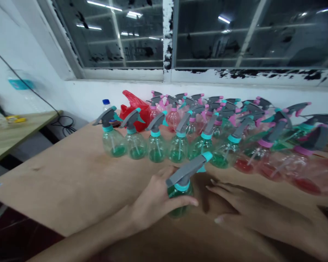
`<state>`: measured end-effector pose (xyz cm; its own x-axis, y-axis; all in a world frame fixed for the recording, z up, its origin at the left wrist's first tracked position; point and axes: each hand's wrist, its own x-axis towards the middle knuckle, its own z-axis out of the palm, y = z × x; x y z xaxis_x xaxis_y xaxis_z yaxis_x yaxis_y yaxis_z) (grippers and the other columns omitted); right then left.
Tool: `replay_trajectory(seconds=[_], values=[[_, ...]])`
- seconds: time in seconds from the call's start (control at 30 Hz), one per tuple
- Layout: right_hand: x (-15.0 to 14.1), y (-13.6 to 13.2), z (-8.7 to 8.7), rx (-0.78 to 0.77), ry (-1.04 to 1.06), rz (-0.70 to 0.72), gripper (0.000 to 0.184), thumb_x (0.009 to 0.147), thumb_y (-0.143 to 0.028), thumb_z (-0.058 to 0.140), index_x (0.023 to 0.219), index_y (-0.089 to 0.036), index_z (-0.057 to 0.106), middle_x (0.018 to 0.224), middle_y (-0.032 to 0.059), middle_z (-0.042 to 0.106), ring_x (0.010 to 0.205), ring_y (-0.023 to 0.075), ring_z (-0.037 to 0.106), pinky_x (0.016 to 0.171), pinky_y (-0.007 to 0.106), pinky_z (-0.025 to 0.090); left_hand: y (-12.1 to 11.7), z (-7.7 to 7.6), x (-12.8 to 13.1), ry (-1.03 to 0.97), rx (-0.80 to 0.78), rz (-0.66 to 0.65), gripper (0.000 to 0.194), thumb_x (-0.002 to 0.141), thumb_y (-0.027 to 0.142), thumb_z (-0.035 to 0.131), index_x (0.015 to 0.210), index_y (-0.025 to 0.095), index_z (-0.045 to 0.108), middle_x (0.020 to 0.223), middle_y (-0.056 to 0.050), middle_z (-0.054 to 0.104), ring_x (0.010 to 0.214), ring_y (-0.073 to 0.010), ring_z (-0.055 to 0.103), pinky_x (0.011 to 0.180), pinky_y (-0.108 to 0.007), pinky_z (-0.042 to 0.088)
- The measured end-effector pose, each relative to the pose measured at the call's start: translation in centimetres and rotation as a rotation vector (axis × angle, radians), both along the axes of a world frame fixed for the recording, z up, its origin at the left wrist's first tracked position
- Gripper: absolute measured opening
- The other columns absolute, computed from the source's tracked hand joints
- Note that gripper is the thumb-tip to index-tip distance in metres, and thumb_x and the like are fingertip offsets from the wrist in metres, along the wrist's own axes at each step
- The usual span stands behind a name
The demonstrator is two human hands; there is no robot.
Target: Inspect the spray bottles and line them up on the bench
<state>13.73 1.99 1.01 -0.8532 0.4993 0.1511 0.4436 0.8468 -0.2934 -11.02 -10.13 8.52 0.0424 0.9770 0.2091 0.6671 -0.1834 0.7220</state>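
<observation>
My left hand point(155, 198) curls around one green spray bottle point(187, 173) near the table's point(57, 174) front, below its trigger head, probably to steady it upright, while my right hand point(254, 209) spreads open beside it, apart, grasping nothing.

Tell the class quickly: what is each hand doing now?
Left hand: closed around a green spray bottle.
Right hand: open, holding nothing visible, beside the bottle.
</observation>
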Motion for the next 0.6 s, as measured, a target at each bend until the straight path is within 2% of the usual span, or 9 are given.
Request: replay_trajectory(seconds=[0.1, 0.2, 0.3, 0.37, 0.5, 0.6], values=[[-1.8, -0.4, 2.5, -0.042, -0.036, 0.078, 0.065, 0.07, -0.055, 0.064, 0.129, -0.037, 0.047, 0.127, 0.0003, 0.057, 0.11, 0.0317, 0.056, 0.088, 0.04, 0.05, -2.4, 0.0, -2.6, -0.016, 0.032, 0.106, 0.041, 0.071, 0.039, 0.07, 0.105, 0.018, 0.059, 0.099, -0.005, 0.067, 0.095, -0.0232, 0.062, 0.085, -0.033, 0.049], [-4.6, -1.5, 6.8, -0.117, -0.127, 0.209, 0.062, 0.073, -0.055, 0.061, 0.13, -0.036, 0.046, 0.128, 0.001, 0.056, 0.111, 0.0301, 0.055, 0.086, 0.039, 0.05, -4.7, -0.4, -5.6, -0.037, 0.04, 0.23, 0.037, 0.077, 0.036, 0.065, 0.11, 0.023, 0.056, 0.105, -0.003, 0.066, 0.098, -0.0232, 0.06, 0.086, -0.035, 0.049], [-7.9, -2.5, 11.1, -0.081, -0.179, 0.209, 0.064, 0.074, -0.06, 0.055, 0.132, -0.038, 0.041, 0.132, -0.0003, 0.052, 0.114, 0.0315, 0.052, 0.089, 0.046, 0.045, -6.3, -1.3, -9.0, -0.05, 0.098, 0.4, 0.032, 0.081, 0.036, 0.061, 0.112, 0.028, 0.055, 0.111, -0.001, 0.064, 0.106, -0.0233, 0.056, 0.091, -0.038, 0.047], [-10.6, -2.8, 13.3, -0.022, -0.124, 0.232, 0.062, 0.075, -0.062, 0.051, 0.132, -0.038, 0.042, 0.131, -0.0009, 0.053, 0.113, 0.0311, 0.053, 0.088, 0.046, 0.044, -7.0, -2.0, -11.5, -0.047, 0.193, 0.516, 0.03, 0.08, 0.037, 0.062, 0.108, 0.027, 0.057, 0.113, -0.002, 0.064, 0.111, -0.0252, 0.054, 0.095, -0.043, 0.043], [-17.3, -2.4, 16.1, 0.144, -0.002, 0.35, 0.053, 0.081, -0.06, 0.045, 0.124, -0.029, 0.052, 0.122, 0.0036, 0.059, 0.108, 0.0288, 0.054, 0.083, 0.044, 0.046, -7.1, -2.8, -16.4, -0.03, 0.403, 0.771, 0.031, 0.078, 0.042, 0.06, 0.101, 0.021, 0.058, 0.106, -0.008, 0.065, 0.105, -0.028, 0.058, 0.092, -0.046, 0.045], [-22.6, -1.8, 17.1, 0.313, 0.158, 0.371, 0.044, 0.085, -0.047, 0.048, 0.116, -0.017, 0.056, 0.11, 0.0083, 0.062, 0.1, 0.0256, 0.057, 0.083, 0.04, 0.044, -6.4, -3.1, -19.9, -0.003, 0.467, 0.86, 0.034, 0.079, 0.044, 0.056, 0.102, 0.019, 0.056, 0.106, -0.009, 0.064, 0.105, -0.028, 0.058, 0.092, -0.045, 0.045]])
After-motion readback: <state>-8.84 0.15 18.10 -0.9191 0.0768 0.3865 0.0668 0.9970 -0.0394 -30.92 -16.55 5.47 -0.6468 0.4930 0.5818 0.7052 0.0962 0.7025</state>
